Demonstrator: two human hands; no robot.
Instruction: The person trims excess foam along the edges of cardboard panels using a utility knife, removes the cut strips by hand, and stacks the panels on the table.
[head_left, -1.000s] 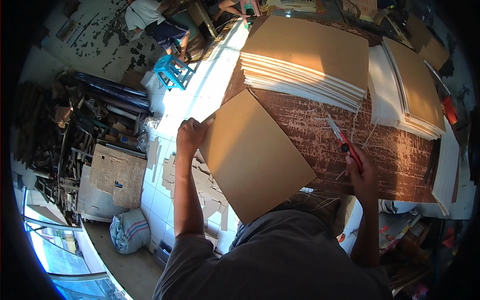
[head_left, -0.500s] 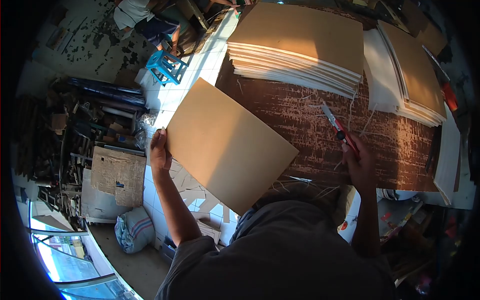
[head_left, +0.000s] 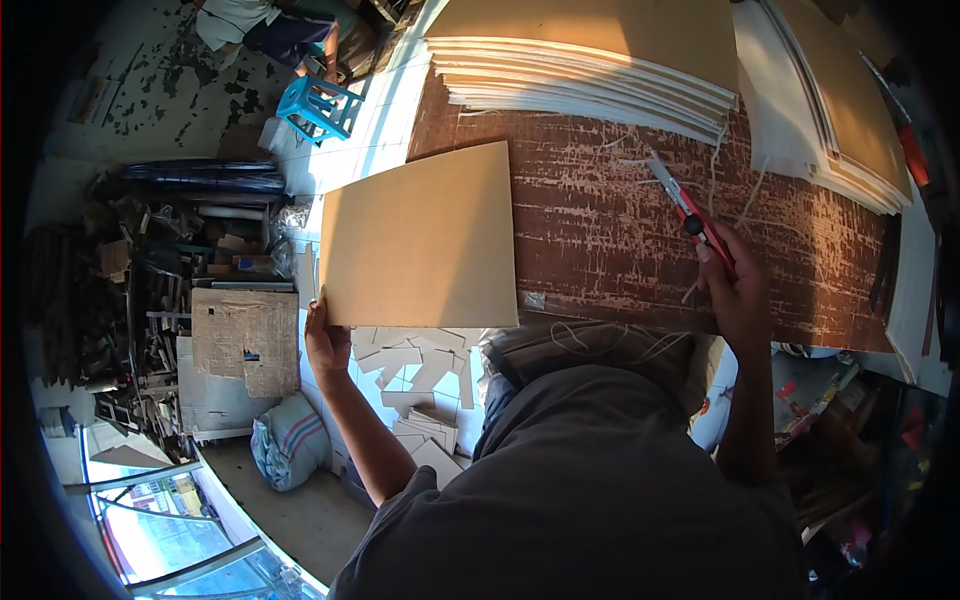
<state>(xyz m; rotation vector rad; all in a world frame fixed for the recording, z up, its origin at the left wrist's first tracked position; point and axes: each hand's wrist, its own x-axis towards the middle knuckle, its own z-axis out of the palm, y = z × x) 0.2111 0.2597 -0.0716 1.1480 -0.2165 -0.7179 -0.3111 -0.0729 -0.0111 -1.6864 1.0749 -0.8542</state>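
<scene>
Nearby, bulging sack (head_left: 290,442), contents hidden, handheld board (head_left: 420,240) and cutter (head_left: 690,212)

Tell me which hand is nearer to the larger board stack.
Right. In view, your right hand, with the red cutter, is below the larger stack, near its right corner; your left hand, holding one board, is farther, lower left.
</scene>
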